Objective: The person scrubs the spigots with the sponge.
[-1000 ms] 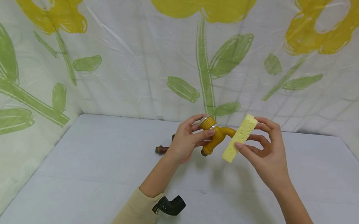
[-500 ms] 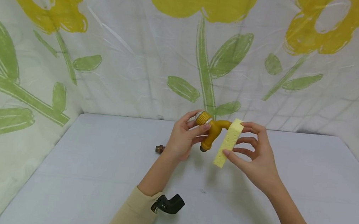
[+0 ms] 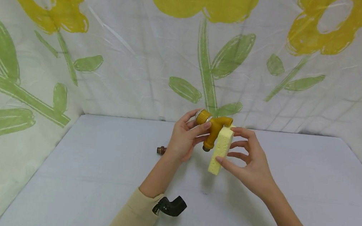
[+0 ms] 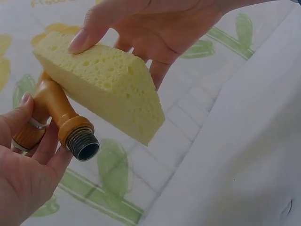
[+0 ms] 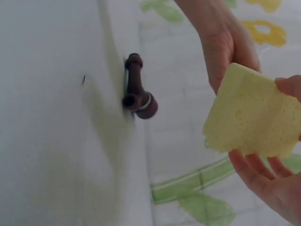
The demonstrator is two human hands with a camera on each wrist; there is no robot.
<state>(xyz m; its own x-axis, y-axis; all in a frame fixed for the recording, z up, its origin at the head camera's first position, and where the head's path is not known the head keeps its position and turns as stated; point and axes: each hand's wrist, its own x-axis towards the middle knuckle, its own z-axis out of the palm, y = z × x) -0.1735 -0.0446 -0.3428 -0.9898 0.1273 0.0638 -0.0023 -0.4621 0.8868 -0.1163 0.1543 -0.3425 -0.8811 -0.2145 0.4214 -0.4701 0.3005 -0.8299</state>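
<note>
Behind everything hung a pale backdrop point(image 3: 134, 58) printed with yellow flowers and green leaves, meeting the far edge of the white surface point(image 3: 99, 163) over which I worked. My beige left sleeve point(image 3: 136, 213) crossed the near side of it. My right hand point(image 3: 250, 165) pinched the sponge point(image 3: 220, 150) between thumb and fingertips, the block tilted and held clear of the surface. My left hand point(image 3: 183, 138) gripped the yellow tap point(image 3: 213, 133) around its ribbed end, also in the air, its threaded inlet pointing down. The sponge stood just beside the spout and hid it from my left wrist; whether the two touched, I could not tell. A reddish-brown tap point(image 5: 136, 87) lay on the surface near the backdrop, and from above my left hand and wrist blocked all but one end of it. A black fitting point(image 3: 173, 205) jutted from my left cuff, and a small dark mark point(image 3: 204, 193) showed on the surface between my forearms.
</note>
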